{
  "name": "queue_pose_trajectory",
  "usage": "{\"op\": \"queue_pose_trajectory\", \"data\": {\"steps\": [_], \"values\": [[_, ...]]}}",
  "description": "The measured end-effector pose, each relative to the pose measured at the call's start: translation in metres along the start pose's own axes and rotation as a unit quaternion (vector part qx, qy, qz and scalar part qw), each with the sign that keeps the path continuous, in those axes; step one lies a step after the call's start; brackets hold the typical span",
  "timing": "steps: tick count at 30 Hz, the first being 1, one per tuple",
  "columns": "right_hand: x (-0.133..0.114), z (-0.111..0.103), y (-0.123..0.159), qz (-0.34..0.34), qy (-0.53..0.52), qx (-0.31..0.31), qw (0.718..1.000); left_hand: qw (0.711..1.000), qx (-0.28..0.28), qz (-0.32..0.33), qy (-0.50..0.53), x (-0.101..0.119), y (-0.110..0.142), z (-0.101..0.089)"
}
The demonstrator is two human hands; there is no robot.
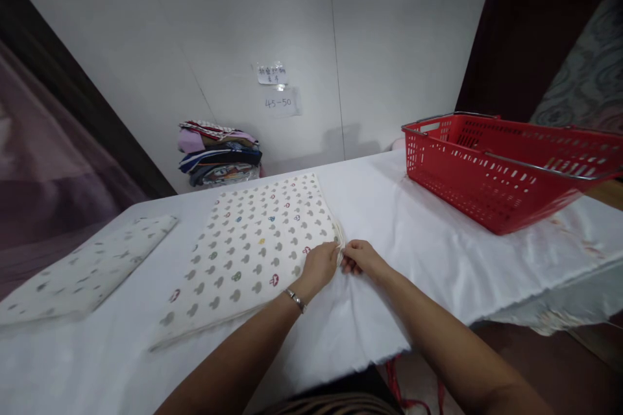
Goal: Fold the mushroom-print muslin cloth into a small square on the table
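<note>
A cream cloth piece [257, 240] printed with small mushrooms lies flat in front of me, with pale cords [339, 231] along its right edge. It looks like a drawstring bag, though its full form is not plain. My left hand [321, 263], with a bracelet at the wrist, is closed in a pinch on the cords at the near right corner. Right beside it, my right hand [359, 257] pinches the same cords, its fingers curled just off the cloth. The fingertips partly hide the bit of cord between them.
Another folded printed cloth [87, 269] lies at the left on the white-covered table [379, 207]. A red plastic basket [487, 175] with metal handles stands at the right. Folded fabrics [220, 154] are stacked by the wall, below paper notes [280, 102].
</note>
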State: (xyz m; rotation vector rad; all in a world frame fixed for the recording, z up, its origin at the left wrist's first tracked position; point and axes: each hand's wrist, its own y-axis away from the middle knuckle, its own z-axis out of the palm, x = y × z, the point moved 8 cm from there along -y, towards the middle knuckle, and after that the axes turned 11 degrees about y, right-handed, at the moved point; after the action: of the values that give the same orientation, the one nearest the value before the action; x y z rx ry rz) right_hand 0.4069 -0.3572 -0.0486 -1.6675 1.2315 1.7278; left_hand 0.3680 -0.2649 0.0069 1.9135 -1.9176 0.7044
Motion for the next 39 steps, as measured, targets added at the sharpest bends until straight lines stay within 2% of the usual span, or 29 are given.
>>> {"op": "queue_pose_trajectory", "data": {"steps": [6,11,18,29,35,39], "values": [[-0.003,-0.001,0.003,0.002,0.013,0.004,1.0,0.998,-0.032,0.015,0.052,0.003,0.001,-0.002],[-0.002,-0.001,0.002,0.001,0.027,0.005,1.0,0.991,-0.055,-0.011,0.118,-0.003,0.0,-0.002],[-0.002,-0.002,0.002,0.016,0.055,0.003,0.998,0.985,-0.064,-0.022,0.158,-0.005,-0.001,0.001],[-0.003,-0.004,-0.001,0.017,0.111,0.032,0.993,0.984,-0.064,-0.017,0.168,-0.009,-0.004,0.002],[-0.003,-0.004,-0.002,0.017,0.11,0.043,0.993,0.986,-0.063,-0.007,0.153,-0.007,-0.004,0.003],[-0.003,-0.004,-0.001,0.019,0.1,0.043,0.994,0.989,-0.073,-0.026,0.126,-0.007,-0.005,-0.002]]}}
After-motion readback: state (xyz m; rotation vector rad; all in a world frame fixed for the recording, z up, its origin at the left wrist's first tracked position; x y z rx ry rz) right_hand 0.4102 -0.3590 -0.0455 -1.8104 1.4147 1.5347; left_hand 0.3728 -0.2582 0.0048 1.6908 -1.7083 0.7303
